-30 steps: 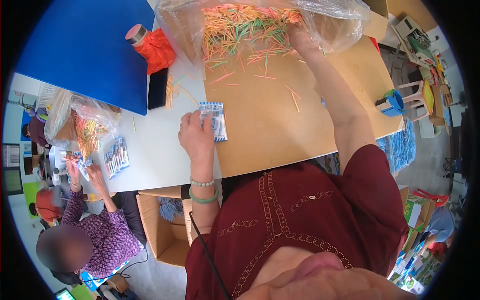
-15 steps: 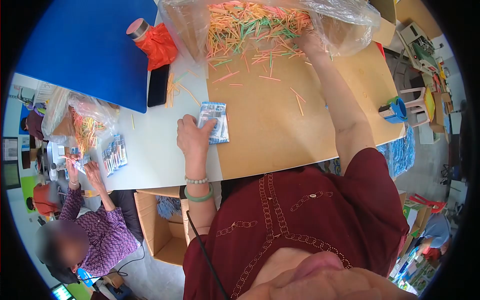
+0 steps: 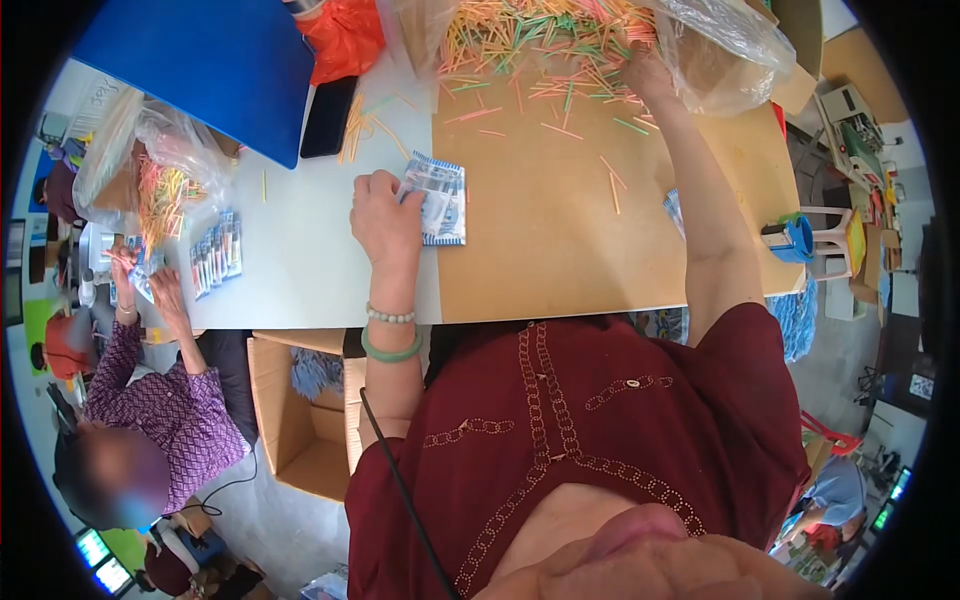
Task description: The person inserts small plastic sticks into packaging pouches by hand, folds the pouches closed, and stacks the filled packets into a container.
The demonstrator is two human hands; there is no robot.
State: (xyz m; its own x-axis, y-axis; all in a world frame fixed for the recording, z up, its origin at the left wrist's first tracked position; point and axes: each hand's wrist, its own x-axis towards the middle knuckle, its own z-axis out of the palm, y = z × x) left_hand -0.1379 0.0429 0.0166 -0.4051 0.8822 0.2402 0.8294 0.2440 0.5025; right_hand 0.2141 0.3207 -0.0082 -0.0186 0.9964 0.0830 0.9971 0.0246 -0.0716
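My left hand [image 3: 386, 222] grips the left edge of a blue-and-white printed plastic packet [image 3: 442, 205], its thumb against the packet and its fingers curled. The packet lies over the seam between the white tabletop and the brown board. At the far side my right hand [image 3: 648, 78] is bent down into the front edge of a heap of thin pink, orange and green sticks [image 3: 540, 35]. Its fingers look drawn together, but what is between them is hidden among the sticks. Another blue-and-white packet [image 3: 673, 210] shows partly behind my right forearm.
A clear plastic bag [image 3: 725, 45] surrounds the heap. Loose sticks [image 3: 613, 185] lie on the brown board [image 3: 540, 260]. A black phone [image 3: 328, 117], a red plastic bag [image 3: 343, 38] and a blue panel [image 3: 200, 70] are to the left. A co-worker in a purple sleeve [image 3: 205, 400] handles sticks nearby.
The view has shifted, so the table's far side sits higher. My left hand still has the packet, which looks slightly more tilted. My right hand remains at the heap, its fingers bent into the sticks.
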